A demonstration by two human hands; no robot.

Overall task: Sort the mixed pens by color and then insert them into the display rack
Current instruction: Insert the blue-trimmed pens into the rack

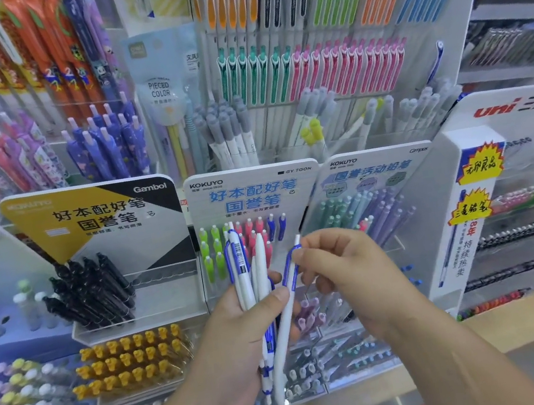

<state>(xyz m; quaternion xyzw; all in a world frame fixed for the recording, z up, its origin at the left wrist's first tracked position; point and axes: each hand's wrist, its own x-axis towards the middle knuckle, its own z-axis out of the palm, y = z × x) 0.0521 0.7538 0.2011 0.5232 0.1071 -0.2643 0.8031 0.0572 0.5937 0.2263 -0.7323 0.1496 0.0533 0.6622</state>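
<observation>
Left hand (246, 330) clamped around a bunch of white-and-blue pens (252, 274), right hand (341, 271) just beside it pinching the top of one blue-clipped white pen (286, 317).

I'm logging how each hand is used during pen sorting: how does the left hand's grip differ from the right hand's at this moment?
The left hand clamps a bundle of white pens with blue clips in its fist, thumb across them; the right hand pinches just a single pen near its clip end with the fingertips. The left hand sits lower, the right hand higher. Both hold white pens with blue clips before the KOKUYO rack.
</observation>
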